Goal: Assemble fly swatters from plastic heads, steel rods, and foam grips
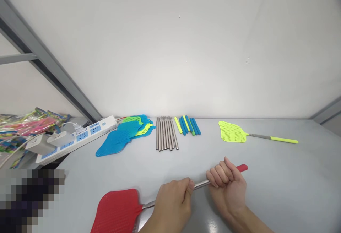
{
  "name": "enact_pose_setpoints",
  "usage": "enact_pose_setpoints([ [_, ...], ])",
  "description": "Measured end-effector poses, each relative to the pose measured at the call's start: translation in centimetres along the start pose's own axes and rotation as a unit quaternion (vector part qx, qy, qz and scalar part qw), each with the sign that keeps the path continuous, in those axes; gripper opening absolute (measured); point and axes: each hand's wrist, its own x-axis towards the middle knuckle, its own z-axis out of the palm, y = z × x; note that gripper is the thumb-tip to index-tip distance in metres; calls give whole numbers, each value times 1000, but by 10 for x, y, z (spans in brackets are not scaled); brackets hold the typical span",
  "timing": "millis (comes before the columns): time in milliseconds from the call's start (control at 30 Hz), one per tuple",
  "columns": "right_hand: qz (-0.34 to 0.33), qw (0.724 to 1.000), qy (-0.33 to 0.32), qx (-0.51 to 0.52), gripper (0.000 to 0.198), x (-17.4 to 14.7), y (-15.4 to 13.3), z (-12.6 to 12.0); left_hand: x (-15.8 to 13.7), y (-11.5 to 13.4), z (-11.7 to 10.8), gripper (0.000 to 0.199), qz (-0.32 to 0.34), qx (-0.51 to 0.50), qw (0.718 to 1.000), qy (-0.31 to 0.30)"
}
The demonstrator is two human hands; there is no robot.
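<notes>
A red fly swatter (117, 210) with a metal rod lies across the front of the table, its head at the lower left. My left hand (174, 199) is closed round the rod near the middle. Farther up to the right, my right hand (226, 179) wraps the red handle, whose end (242, 168) sticks out past the fingers. A short stretch of bare rod (201, 184) shows between the two hands. Where the rod meets the handle is hidden by my right fingers.
Along the wall lie blue and yellow-green swatter heads (128, 130), several metal rods (165, 133) and several blue and yellow handles (189, 124). A whole yellow swatter (233, 131) rests at right. At left are a power strip (80, 137) with plugs and plastic-wrapped packages (29, 126).
</notes>
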Motion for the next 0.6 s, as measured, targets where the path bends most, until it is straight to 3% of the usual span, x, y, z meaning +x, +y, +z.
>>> enact_pose_setpoints([
  [400, 3, 999, -53, 6, 43, 6, -14, 10, 3, 5, -14, 35, 70, 54, 994, 67],
  [600, -65, 997, -39, 23, 40, 18, -38, 9, 9, -6, -21, 34, 56, 93, 988, 108],
])
